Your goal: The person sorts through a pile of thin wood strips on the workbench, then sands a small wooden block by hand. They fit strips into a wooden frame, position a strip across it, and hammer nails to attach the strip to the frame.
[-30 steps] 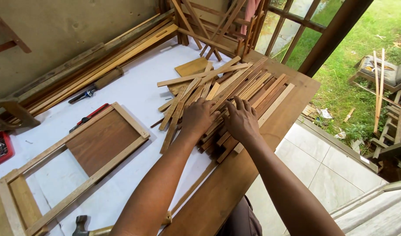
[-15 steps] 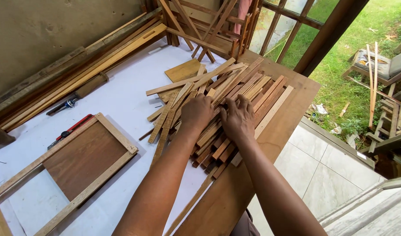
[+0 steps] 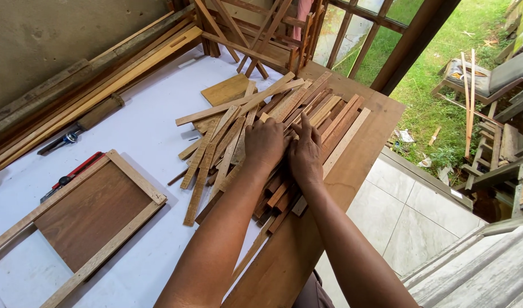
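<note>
From the head cam I've got both hands down on the pile of wood strips (image 3: 273,131) that sits on the white table (image 3: 153,137) where it meets the brown board (image 3: 352,177): left hand (image 3: 265,144) lies palm-down with the fingers curled loosely over the strips, and right hand (image 3: 307,153) is flat right beside it, fingers together and pointing away from me, the two hands touching. Off to my left there's a wooden frame with a dark panel (image 3: 90,214) lying flat, a red utility knife (image 3: 73,174) just past it, and long planks (image 3: 96,85) along the wall.
</note>
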